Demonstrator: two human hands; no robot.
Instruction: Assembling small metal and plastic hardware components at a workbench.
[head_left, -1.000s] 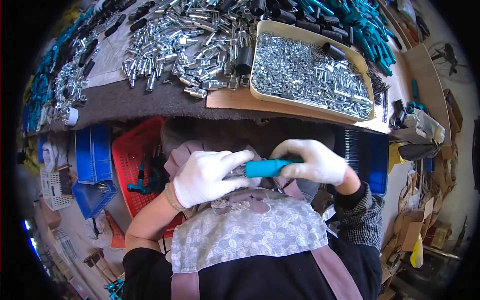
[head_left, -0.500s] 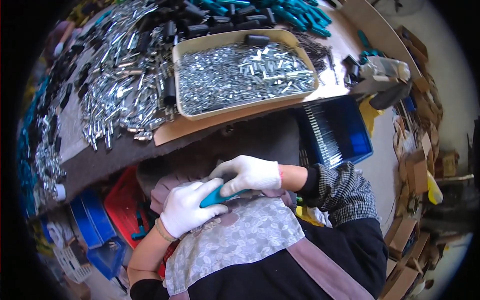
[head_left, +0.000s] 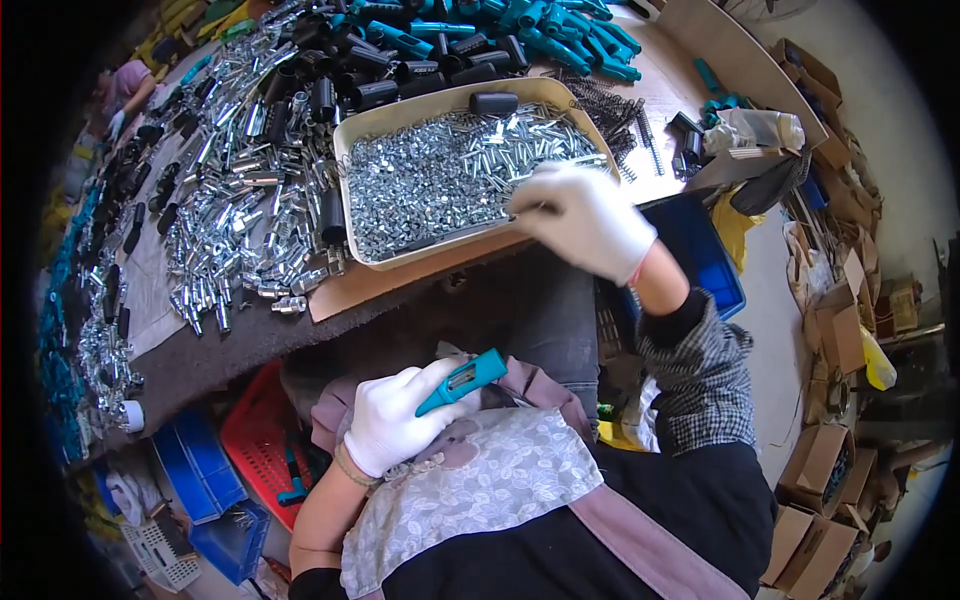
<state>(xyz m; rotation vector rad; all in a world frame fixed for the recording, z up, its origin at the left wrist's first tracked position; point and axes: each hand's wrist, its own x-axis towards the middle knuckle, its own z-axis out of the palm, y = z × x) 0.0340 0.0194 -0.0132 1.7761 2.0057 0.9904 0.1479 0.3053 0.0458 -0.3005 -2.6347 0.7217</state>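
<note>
My left hand, in a white glove, is closed around a teal plastic tool handle held over my lap. A long slot shows in the handle's upper side, with something metallic inside. Out over the near right edge of the cream tray is my right hand, also gloved. Its fingers and thumb are bent together in a pinch, somewhat blurred, and what is at the tips cannot be made out. Small metal nuts fill much of the tray. Slim metal pins lie at its right, and a black sleeve rests at the far side.
Metal fittings are heaped left of the tray. Black sleeves and teal handles pile up behind it, with dark springs at the right. Below the table edge stand a blue bin and a red basket.
My right hand has left the teal handle and moved up and right to the tray. My left hand keeps the handle, now tilted with its slot showing.
</note>
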